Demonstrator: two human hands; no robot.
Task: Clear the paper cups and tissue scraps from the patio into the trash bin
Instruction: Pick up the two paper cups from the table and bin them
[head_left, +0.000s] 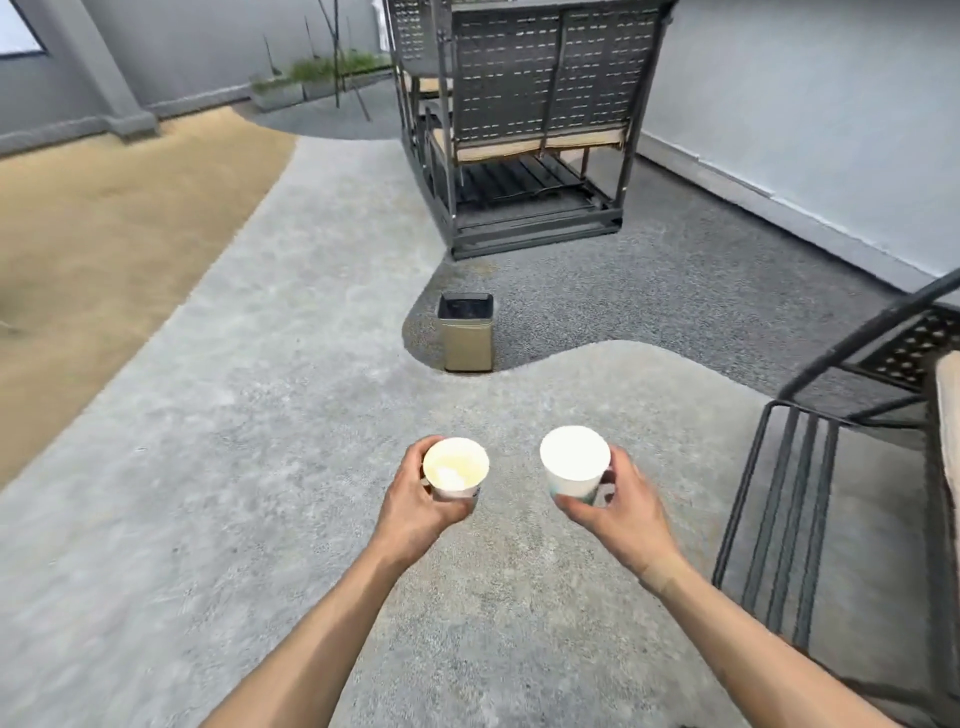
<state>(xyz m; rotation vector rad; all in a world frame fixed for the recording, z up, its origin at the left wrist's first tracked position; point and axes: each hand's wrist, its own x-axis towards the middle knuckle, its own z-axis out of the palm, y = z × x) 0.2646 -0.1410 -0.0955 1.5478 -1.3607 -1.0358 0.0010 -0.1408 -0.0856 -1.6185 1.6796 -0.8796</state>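
The left hand (415, 504) is wrapped around a paper cup (456, 470), fingers curled about its lower wall from the left and underneath, with the cup held upright and its mouth facing up. Something pale lies inside that cup; what it is cannot be told. The right hand (621, 512) grips a second paper cup (574, 460) the same way from the right side, thumb on the near wall and fingers behind, and this cup too stands upright, its inside bright white. A bluish-green print shows low on its wall. The two cups are held side by side with a clear gap between them, both raised above the pale concrete floor (260, 415).

Ahead of the hands, well apart from them, stands a small square trash bin (467, 343) with tan sides and an open dark mouth. It sits at the edge where the pale concrete meets a darker gravel patch (675, 291). Behind the bin stands a dark metal swing bench (524, 130) with a cushioned seat, near a pale wall (805, 130). At the right edge is part of a dark metal chair (810, 467). To the left lies a sandy brown strip (104, 234), and planters (291, 91) with green shoots stand at the far wall.
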